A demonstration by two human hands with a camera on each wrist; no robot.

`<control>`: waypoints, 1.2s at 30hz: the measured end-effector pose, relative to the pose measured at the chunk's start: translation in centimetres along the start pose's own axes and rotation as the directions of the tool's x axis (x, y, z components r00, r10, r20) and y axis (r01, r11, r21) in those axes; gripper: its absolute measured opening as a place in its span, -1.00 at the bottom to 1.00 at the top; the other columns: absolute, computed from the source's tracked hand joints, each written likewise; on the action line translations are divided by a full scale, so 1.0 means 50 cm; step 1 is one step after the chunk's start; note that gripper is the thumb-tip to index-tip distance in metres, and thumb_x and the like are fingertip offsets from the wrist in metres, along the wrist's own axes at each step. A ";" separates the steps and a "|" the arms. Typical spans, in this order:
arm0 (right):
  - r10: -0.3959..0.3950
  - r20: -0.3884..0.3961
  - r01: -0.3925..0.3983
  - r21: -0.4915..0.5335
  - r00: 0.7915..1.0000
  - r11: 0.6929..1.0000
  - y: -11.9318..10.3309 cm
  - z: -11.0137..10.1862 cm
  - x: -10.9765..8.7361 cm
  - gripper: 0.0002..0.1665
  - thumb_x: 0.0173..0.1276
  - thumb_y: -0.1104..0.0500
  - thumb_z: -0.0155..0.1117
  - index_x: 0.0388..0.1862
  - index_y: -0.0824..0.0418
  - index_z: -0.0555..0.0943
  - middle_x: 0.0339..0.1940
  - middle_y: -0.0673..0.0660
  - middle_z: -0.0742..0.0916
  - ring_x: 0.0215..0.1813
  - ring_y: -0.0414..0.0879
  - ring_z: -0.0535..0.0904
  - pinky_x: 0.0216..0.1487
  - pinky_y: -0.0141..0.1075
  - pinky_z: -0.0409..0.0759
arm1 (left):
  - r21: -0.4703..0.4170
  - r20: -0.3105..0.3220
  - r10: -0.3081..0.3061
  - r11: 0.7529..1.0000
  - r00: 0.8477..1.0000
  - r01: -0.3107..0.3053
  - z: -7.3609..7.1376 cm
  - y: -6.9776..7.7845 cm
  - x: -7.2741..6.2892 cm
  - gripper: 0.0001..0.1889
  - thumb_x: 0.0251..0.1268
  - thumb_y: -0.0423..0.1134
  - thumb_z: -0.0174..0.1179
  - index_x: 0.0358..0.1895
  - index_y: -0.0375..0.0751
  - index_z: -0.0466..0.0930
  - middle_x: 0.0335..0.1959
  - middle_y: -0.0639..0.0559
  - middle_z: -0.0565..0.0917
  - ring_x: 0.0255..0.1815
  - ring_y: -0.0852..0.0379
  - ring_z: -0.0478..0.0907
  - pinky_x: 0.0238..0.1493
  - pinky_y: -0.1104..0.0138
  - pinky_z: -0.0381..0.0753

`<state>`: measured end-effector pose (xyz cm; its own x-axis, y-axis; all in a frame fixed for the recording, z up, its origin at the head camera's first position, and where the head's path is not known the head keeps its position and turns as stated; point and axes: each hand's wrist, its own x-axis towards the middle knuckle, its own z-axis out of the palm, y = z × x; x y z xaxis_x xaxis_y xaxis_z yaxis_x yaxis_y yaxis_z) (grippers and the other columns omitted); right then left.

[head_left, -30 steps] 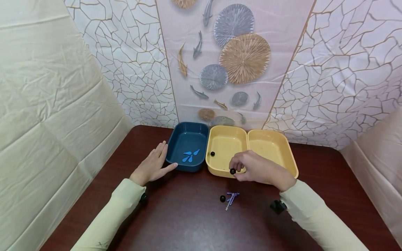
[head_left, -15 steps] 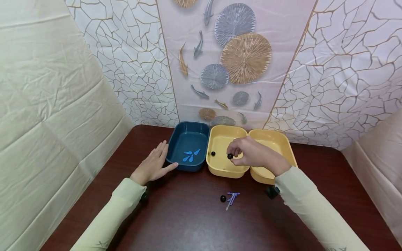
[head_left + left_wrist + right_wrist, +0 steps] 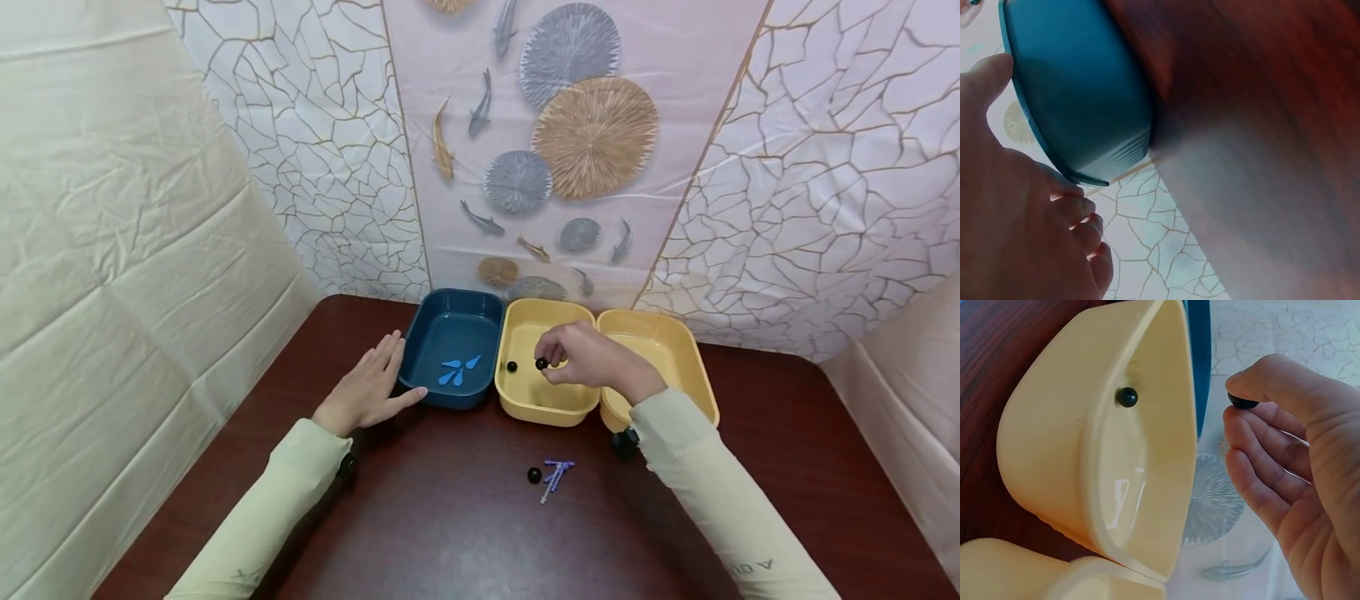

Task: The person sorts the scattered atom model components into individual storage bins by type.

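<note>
My right hand point(image 3: 581, 357) pinches a small black ball point(image 3: 1244, 400) between thumb and fingers, above the middle yellow tray point(image 3: 546, 417). Another black ball point(image 3: 1127, 397) lies inside that tray, near its left wall in the head view. My left hand point(image 3: 367, 386) rests with straight fingers along the left side of the blue tray point(image 3: 425, 333), its thumb at the near rim. In the left wrist view the thumb point(image 3: 991, 75) touches the blue rim. Several blue teardrop-shaped pieces point(image 3: 459, 371) lie in the blue tray.
A second yellow tray point(image 3: 693, 367) stands right of the middle one. On the dark wooden table point(image 3: 450, 525) in front of the trays lie one black ball point(image 3: 535, 475) and a small pile of purple stick-like pieces point(image 3: 556, 477). A patterned cloth backdrop point(image 3: 345, 167) rises behind.
My right hand has carried the black ball forward and left, from the near rim of the middle yellow tray to over its inside. My left hand has stayed at the blue tray.
</note>
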<state>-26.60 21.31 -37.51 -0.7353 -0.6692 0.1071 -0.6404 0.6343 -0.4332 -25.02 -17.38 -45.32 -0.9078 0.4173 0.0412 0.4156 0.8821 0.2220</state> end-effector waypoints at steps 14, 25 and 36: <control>0.085 0.010 -0.085 0.064 0.996 0.994 0.066 0.056 0.025 -0.85 0.26 0.30 0.51 -0.18 0.27 0.78 -0.26 0.12 0.85 -0.23 -0.11 0.78 -0.11 -0.22 0.79 | -0.007 -0.026 0.010 1.000 1.000 -0.010 0.015 0.011 0.013 0.05 0.54 0.37 -0.04 0.70 -0.42 -0.09 0.77 -0.30 -0.06 0.79 -0.26 -0.07 0.75 -0.13 0.00; 0.153 0.053 -0.155 0.038 0.987 0.987 0.100 0.084 0.026 -0.81 0.26 0.28 0.49 -0.15 0.29 0.78 -0.24 0.15 0.85 -0.20 -0.10 0.77 -0.10 -0.20 0.78 | 0.007 -0.014 0.009 1.000 1.000 -0.008 0.023 0.012 0.017 0.05 0.55 0.42 -0.09 0.71 -0.38 -0.13 0.77 -0.27 -0.08 0.80 -0.23 -0.10 0.75 -0.11 0.01; 0.180 0.047 -0.182 0.041 0.982 0.982 0.107 0.077 0.025 -0.74 0.32 0.32 0.40 -0.02 0.36 0.76 -0.15 0.19 0.85 -0.11 -0.05 0.79 -0.02 -0.15 0.79 | -0.004 -0.009 -0.002 1.000 1.000 0.002 0.023 0.007 0.019 0.07 0.54 0.44 -0.11 0.72 -0.37 -0.14 0.78 -0.25 -0.09 0.80 -0.20 -0.11 0.76 -0.09 0.00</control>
<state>-30.08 22.40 -43.13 -0.8273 -0.5615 -0.0152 -0.4861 0.7292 -0.4817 -25.66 -16.45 -46.35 -0.9091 0.4136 0.0497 0.4136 0.8819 0.2262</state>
